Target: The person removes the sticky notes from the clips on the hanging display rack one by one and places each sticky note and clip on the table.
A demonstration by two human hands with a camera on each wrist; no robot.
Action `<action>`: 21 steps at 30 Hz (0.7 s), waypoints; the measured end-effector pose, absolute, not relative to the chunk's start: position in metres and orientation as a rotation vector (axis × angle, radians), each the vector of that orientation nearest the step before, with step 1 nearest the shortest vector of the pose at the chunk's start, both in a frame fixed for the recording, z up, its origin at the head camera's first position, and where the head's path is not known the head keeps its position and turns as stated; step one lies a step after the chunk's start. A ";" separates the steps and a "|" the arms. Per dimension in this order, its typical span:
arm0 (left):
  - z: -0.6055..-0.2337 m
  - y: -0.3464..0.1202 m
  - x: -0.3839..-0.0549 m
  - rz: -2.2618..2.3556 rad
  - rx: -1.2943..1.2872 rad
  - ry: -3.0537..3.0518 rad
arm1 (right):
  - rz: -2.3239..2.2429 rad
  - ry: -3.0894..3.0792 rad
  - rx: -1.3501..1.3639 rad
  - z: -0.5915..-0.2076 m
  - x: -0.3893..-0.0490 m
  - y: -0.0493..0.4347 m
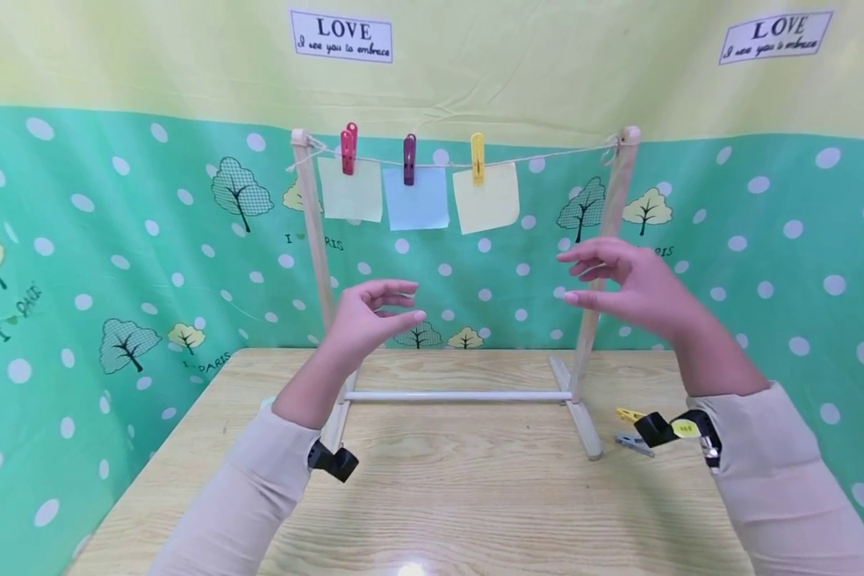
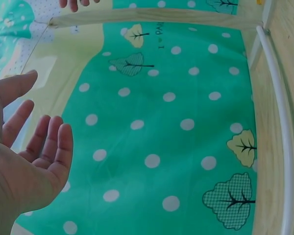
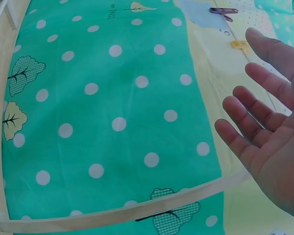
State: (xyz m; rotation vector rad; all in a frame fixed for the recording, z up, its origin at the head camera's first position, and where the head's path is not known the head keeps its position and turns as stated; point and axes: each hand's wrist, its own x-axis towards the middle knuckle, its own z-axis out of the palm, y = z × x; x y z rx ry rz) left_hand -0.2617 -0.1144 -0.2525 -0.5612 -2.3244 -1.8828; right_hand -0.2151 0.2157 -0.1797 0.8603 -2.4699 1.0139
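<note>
My left hand [image 1: 369, 322] is raised in front of the frame's left post, fingers loosely bent and holding nothing. My right hand [image 1: 630, 288] is up before the right wooden post [image 1: 615, 192], thumb apart from relaxed fingers, also with nothing in it. Between the posts runs a thin string [image 1: 547, 155]. From it hang a pale green paper [image 1: 353, 196] under red clothespins [image 1: 348, 152], a blue paper [image 1: 416, 204] under a purple clothespin [image 1: 409, 160], and a cream paper [image 1: 486, 204] under a yellow clothespin [image 1: 478, 158]. Both hands are below the string and apart from the papers.
On the wooden table [image 1: 432, 496], a yellow clothespin [image 1: 630, 414] and a grey-blue clothespin [image 1: 634, 443] lie right of the frame's foot. A white bar [image 1: 457, 396] joins the feet. Behind hangs a green dotted curtain [image 1: 259, 264]. A pale sheet corner [image 1: 267, 402] shows beside the left sleeve.
</note>
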 end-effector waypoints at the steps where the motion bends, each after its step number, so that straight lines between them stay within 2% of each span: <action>1: -0.251 -0.113 -0.262 -1.879 -0.560 -2.324 | 1.011 -2.470 0.860 -0.177 -0.215 0.214; 8: -0.243 -0.100 -0.267 -1.883 -0.552 -2.302 | 0.982 -2.457 0.887 -0.167 -0.233 0.215; 14: -0.242 -0.087 -0.276 -1.911 -0.566 -2.273 | 1.051 -2.456 0.880 -0.146 -0.228 0.202; 21: -0.233 -0.073 -0.277 -1.894 -0.570 -2.295 | 1.015 -2.459 0.863 -0.136 -0.248 0.206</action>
